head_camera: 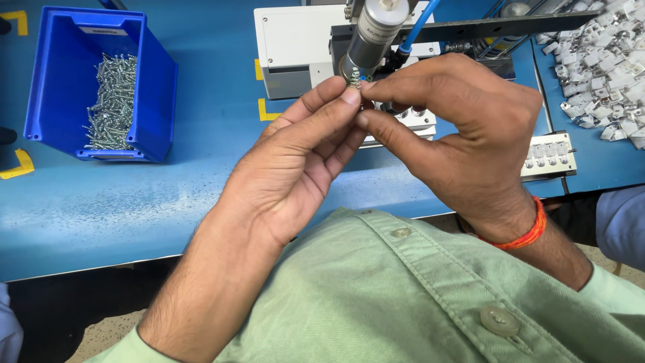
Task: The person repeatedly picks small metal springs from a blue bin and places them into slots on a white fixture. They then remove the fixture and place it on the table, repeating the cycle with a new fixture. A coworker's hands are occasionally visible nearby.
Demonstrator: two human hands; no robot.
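screw (355,80) upright, pinched between both hands' fingertips (349,95)

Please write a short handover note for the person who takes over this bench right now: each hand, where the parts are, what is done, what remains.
Left hand: fingertips pinch a small screw just under the metal driver nozzle.
Right hand: fingertips meet the left at the same screw.
Parts: blue bin of screws at left; pile of white plastic pieces at right; a white strip part beside the right hand.
Done: one screw picked up.
Left: screw not yet driven; whether it is seated on the nozzle cannot be told.
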